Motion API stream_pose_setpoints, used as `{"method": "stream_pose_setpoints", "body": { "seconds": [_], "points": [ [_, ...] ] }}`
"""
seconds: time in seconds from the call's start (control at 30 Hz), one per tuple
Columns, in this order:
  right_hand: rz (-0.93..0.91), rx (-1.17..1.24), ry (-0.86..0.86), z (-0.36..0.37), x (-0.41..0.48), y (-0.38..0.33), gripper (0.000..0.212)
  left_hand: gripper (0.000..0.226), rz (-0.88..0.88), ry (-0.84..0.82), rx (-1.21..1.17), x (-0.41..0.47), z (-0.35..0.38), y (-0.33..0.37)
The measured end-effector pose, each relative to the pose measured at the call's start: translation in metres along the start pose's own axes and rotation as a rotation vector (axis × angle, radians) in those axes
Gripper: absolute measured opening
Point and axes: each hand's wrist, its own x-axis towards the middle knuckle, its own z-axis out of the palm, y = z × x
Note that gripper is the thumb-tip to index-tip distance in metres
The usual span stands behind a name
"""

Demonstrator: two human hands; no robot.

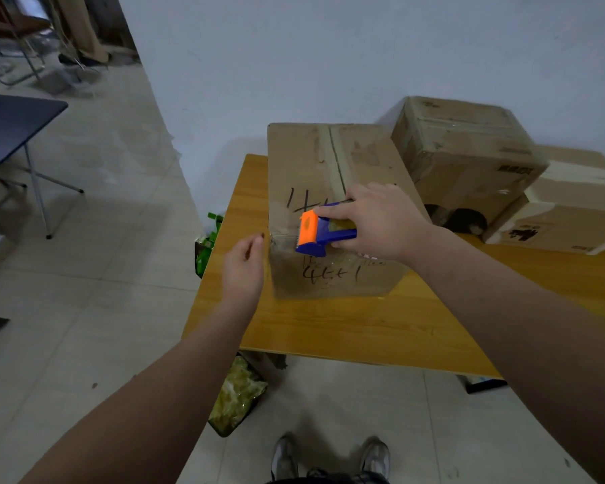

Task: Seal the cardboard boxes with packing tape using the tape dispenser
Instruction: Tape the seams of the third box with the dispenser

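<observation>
— What is the right hand (378, 221) doing?
— It is gripping the dispenser (315, 232). The index finger is lying along the far side of the blue frame and the thumb is pressing the near side, so the fingers are clamped round it.
— Where is the dispenser sitting?
— Its orange end is sticking out to the left, past the fingertips. Its toothed edge is resting on top of the box (329, 162), right at the box's left edge. The box is lying under the right palm and standing on the table (329, 326).
— Is any tape showing?
— A glossy strip of tape (283, 239) is running from the blade toward the left fingertips, over the box's edge.
— And the left hand (245, 263)?
— It is standing upright beside the box, fingers straight and close together, holding nothing. The fingertips are reaching the box's near left corner. Whether they are touching it, I cannot tell.
— What is lying beyond the right knuckles?
— A second box (468, 151) is sitting just behind the first, and a third box (573, 211) is lying to its right. Both are well apart from all the fingers.
</observation>
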Motion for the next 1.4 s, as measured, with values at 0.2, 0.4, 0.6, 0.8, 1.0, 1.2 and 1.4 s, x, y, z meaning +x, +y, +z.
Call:
{"method": "stream_pose_setpoints", "body": {
  "seconds": [0.2,0.4,0.6,0.8,1.0,1.2,1.4],
  "points": [
    [0.009,0.002,0.017,0.001,-0.001,0.000,0.059,0.069,-0.225,-0.234,-0.285,-0.028,0.017,-0.005],
    [0.016,0.010,0.029,0.003,-0.001,-0.001,0.059,0.066,-0.332,-0.365,-0.077,-0.029,0.012,-0.040],
    [0.013,0.025,0.022,0.004,0.000,0.001,0.058,0.063,0.261,-0.232,0.350,0.006,-0.022,-0.019],
    [0.008,0.037,0.022,0.004,0.000,0.002,0.060,0.078,0.676,-0.354,0.797,0.045,-0.029,-0.008],
    [0.003,0.037,0.011,0.004,0.003,0.005,0.061,0.085,0.793,-0.363,0.943,0.056,-0.021,-0.001],
    [-0.001,0.051,-0.012,0.003,0.008,0.007,0.059,0.101,0.849,-0.306,0.943,0.058,-0.011,-0.015],
    [-0.013,0.042,-0.016,0.002,0.008,0.006,0.057,0.080,0.954,-0.290,0.900,0.062,-0.019,-0.010]
  ]
}}
